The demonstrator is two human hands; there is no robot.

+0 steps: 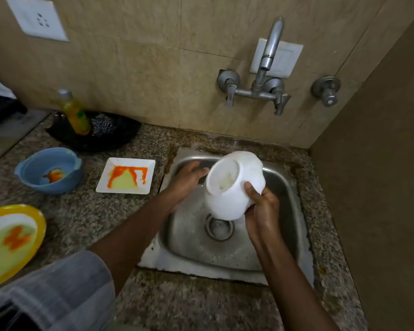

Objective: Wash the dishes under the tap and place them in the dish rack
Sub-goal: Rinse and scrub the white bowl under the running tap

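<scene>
A white bowl [234, 185] is tilted over the steel sink [280, 240], its opening turned toward me. My right hand [261, 211] grips its lower right wall, thumb on the rim. My left hand [187, 180] is at the bowl's left side, fingers spread and touching or almost touching the rim. The tap [270, 48] stands on the wall above the sink; no clear stream shows. On the counter to the left wait a white square plate [126, 179] smeared orange and yellow, a blue bowl [49, 170] with residue, and a yellow-rimmed plate [10, 242].
A dish-soap bottle [73, 113] and a steel scrubber [103, 126] sit in a black tray [120, 137] against the back wall. A brown side wall [380, 163] closes the right. The granite counter [177, 306] runs along the front.
</scene>
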